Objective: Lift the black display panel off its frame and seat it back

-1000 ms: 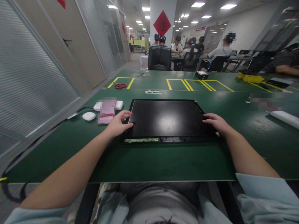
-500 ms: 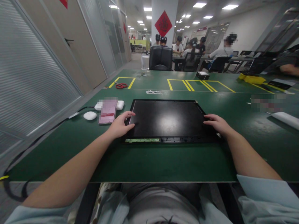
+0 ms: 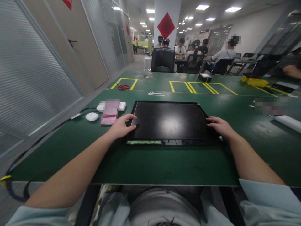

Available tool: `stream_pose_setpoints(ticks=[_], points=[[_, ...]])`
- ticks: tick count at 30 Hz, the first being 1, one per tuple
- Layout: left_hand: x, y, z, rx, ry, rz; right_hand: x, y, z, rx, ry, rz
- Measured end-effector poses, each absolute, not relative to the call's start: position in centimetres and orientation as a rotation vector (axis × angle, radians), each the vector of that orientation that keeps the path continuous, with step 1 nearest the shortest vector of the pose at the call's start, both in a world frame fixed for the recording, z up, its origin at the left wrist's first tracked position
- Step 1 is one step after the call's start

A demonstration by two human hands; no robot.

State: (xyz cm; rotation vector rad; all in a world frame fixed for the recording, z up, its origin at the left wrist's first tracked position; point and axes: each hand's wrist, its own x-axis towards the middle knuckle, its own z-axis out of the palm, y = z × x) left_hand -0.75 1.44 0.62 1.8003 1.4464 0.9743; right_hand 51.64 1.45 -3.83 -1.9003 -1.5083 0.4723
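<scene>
A dark display panel [image 3: 160, 121] lies flat on the green table, its glossy face up and reflecting a bright spot. Along its near edge runs a strip of green circuit board [image 3: 144, 142]. My left hand [image 3: 122, 126] grips the panel's left edge, thumb and index finger apart on its rim. Over at the right edge, my right hand [image 3: 219, 126] holds the frame with its fingers reaching onto the border. The undersides of both hands and any fingers below the rim are hidden.
Left of the panel lie a pink-screened phone [image 3: 110, 112], a white rounded object [image 3: 92, 116] and a black cable [image 3: 53, 127]. Red-handled scissors [image 3: 123, 87] and small white pieces [image 3: 156, 93] lie beyond. A black box [image 3: 205, 77] stands farther back. Several people sit behind.
The whole view has shifted slightly down and right. Both hands keep their places on the panel's sides, and the panel stays put on the table.
</scene>
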Motion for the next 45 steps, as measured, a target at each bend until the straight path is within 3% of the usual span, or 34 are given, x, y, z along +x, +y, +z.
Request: stream_pose_setpoints(ticks=[18,27,45], points=[[-1.2,1.7,0.5,2.018,1.462,0.897,51.1,1.1,-3.2,-1.993,-1.585,0.412],[-1.4,1.9,0.4,2.198,1.552,0.631,50.7,1.1,-2.9,-2.014,-1.562,0.420],[-1.5,1.9,0.2,2.227,1.554,0.630,50.5,1.0,-3.0,-2.017,-1.551,0.405]])
